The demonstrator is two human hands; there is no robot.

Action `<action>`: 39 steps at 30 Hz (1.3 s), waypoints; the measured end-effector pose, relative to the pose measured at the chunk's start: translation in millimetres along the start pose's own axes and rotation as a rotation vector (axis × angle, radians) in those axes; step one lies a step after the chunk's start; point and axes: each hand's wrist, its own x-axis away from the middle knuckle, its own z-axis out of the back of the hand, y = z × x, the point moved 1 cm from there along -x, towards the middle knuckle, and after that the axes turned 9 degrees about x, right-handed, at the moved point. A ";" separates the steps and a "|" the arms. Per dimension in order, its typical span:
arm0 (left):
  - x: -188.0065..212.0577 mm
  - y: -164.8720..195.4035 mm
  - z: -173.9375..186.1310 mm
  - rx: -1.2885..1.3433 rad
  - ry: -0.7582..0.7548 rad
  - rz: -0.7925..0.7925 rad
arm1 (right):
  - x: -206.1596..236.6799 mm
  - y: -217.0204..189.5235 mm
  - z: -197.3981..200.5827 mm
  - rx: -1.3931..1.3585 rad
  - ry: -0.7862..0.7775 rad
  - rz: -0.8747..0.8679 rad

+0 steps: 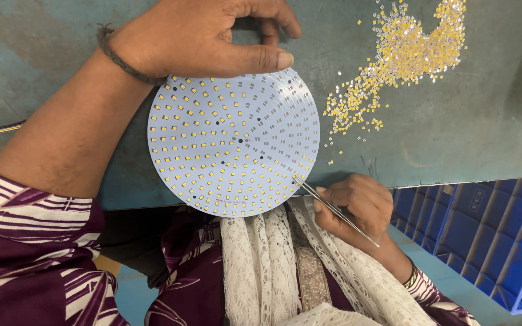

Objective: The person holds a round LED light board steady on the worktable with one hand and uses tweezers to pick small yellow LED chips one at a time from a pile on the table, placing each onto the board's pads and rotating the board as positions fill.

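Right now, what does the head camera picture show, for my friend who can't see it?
A person's left hand steadies a round white board dotted with tiny yellow squares, while the right hand brings thin tweezers to its edge. Loose yellow squares lie on the green table.

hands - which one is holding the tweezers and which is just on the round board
The right hand pinches the metal tweezers, tips at the round board's lower right edge. The left hand only grips the board's top rim.
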 end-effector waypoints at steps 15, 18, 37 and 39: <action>-2.3 14.7 2.6 -0.063 0.011 0.145 | 21.5 26.0 25.3 0.067 0.081 -0.179; -0.8 13.4 3.2 -0.064 0.019 0.039 | 24.6 28.1 25.4 0.092 0.047 -0.201; -4.1 8.8 2.0 0.000 -0.004 0.042 | 14.6 21.6 19.5 -0.003 -0.007 -0.154; -3.2 7.1 2.6 0.041 0.006 0.045 | 13.5 16.4 13.1 -0.061 -0.043 -0.147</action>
